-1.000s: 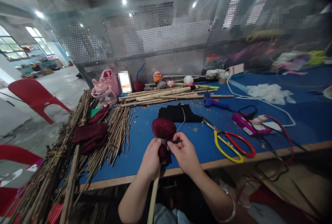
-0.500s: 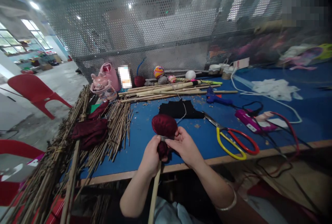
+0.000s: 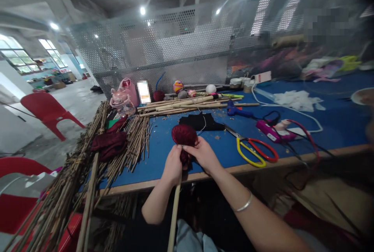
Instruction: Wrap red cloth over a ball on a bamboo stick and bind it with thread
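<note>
A dark red cloth-covered ball (image 3: pixel 184 134) tops a pale wooden stick (image 3: pixel 174 215) that slants down toward my lap. My left hand (image 3: pixel 174 164) is closed round the gathered cloth just under the ball. From the other side my right hand (image 3: pixel 203 154) pinches the same neck, thumb close to the left thumb. A bit of something pale shows between the thumbs, too small to name. Loose dark red cloth bunches below my fingers. Just beyond the ball lies a piece of black cloth (image 3: pixel 198 122), with a thin pale cord (image 3: pixel 203 123) across it.
Scissors (image 3: pixel 251 151) with yellow and red handles lie to the right, near a blue glue gun (image 3: pixel 238 109) and a purple device (image 3: pixel 271 131) with cables. Thin sticks (image 3: pixel 137 139) and dark red cloth (image 3: pixel 109 145) cover the left side. Peeled sticks (image 3: pixel 187 104) lie at the back.
My view has tilted up, so the table's things sit differently in the picture. Both hands stay at the neck under the ball; the pale strip seen there earlier is now mostly covered by my thumbs.
</note>
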A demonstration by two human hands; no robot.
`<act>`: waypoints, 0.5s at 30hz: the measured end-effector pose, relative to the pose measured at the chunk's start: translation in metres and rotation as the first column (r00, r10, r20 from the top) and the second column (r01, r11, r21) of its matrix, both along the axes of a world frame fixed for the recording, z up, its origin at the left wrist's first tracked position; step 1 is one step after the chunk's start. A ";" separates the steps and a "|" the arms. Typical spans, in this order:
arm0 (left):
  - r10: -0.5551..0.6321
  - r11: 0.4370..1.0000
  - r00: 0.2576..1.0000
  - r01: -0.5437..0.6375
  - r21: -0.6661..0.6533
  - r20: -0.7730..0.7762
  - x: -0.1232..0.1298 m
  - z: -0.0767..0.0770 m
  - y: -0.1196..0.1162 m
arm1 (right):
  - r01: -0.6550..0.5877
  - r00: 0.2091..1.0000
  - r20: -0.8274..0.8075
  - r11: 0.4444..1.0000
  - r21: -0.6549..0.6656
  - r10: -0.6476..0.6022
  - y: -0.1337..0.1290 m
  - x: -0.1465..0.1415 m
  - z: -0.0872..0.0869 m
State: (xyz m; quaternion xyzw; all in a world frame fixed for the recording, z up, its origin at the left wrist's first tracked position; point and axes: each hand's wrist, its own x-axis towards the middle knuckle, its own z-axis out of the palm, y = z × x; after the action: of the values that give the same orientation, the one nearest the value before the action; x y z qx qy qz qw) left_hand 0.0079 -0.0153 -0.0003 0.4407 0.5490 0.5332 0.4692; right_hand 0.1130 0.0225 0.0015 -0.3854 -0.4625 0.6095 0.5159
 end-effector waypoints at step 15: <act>0.015 0.995 0.996 -0.006 0.095 -0.092 0.004 0.006 -0.005 | 0.025 0.999 0.018 0.985 0.169 -0.029 -0.002 0.001 -0.005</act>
State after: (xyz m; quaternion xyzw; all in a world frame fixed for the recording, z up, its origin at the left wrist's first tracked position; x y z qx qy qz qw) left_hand 0.0118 -0.0205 0.0059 0.4837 0.5464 0.5401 0.4191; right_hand 0.1136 0.0201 -0.0032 -0.3526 -0.5124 0.5571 0.5502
